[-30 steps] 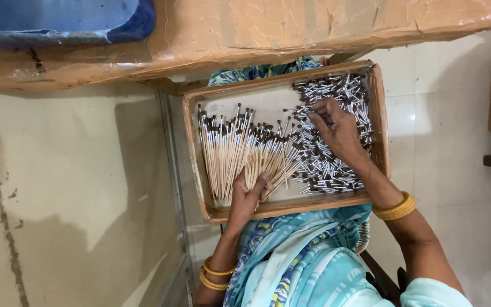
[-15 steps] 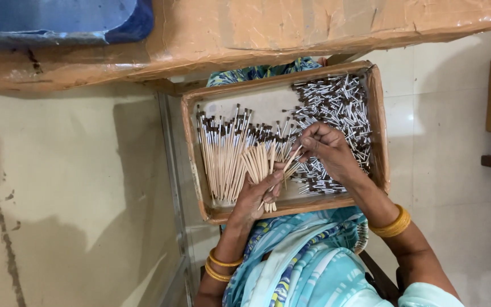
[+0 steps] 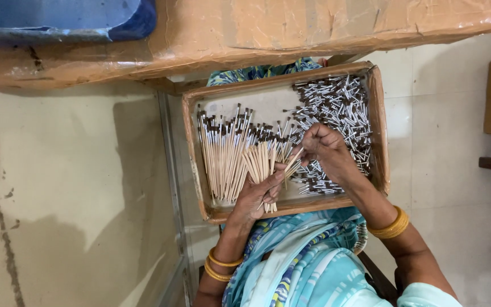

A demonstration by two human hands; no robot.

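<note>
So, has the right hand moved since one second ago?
Yes. The right hand left the pile of metal tips near the cardboard tray's far right side and came toward the left hand.

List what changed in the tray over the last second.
The right hand left the heap of metal-tipped pieces and came across to the left hand, meeting the bundle of wooden sticks it grips. The left hand kept its bundle; the tray and laid-out sticks stayed put.

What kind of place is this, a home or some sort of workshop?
Most likely a small hand-assembly workshop. A shallow cardboard tray on the person's lap holds rows of wooden sticks and a heap of small metal-capped brush tips. The left hand holds a bundle of sticks; the right hand works beside it.
</note>
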